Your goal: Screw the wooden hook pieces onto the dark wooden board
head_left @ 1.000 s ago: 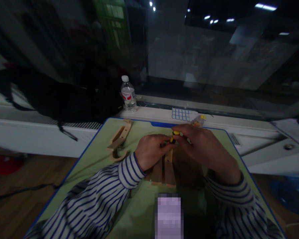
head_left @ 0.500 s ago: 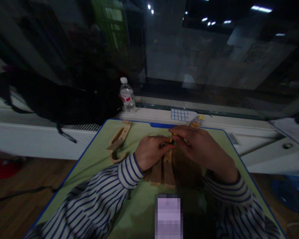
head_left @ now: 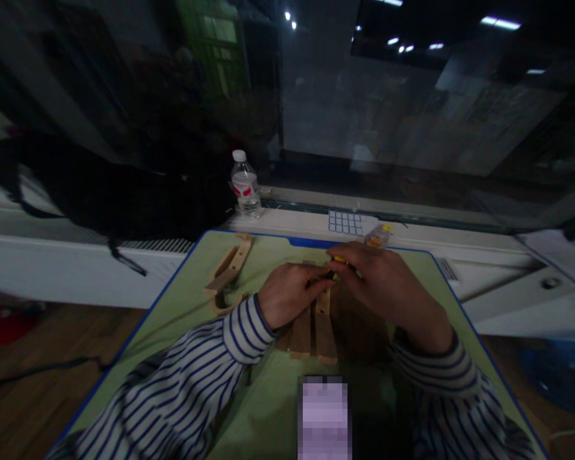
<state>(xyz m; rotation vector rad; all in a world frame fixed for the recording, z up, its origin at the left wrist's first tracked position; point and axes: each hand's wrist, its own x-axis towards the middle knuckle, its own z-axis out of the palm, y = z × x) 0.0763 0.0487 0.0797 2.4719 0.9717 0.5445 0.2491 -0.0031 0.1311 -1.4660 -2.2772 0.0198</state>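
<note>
My right hand [head_left: 383, 281] is closed around a short yellow-and-black screwdriver [head_left: 336, 260], most of it covered by my fingers. At its lower, black end, my left hand [head_left: 292, 294] pinches with thumb and forefinger; the tip is hidden. Beneath both hands lie two wooden bars side by side, a left bar [head_left: 301, 338] and a right bar [head_left: 324, 342], their near ends toward me. A small hole shows in the right bar. A dark brown wooden panel [head_left: 359, 326] lies under and beside them.
More wooden pieces with holes [head_left: 232, 265] rest at the table's far left, one curved. The green table [head_left: 263, 409] has a blue edge. A phone [head_left: 324, 415] lies near me. On the sill stand a water bottle [head_left: 246, 185], a small plastic bag [head_left: 377, 236] and a black bag [head_left: 124, 185].
Both hands keep their hold, with only a slight shift of the right hand and the screwdriver. The wooden pieces have stayed in place.
</note>
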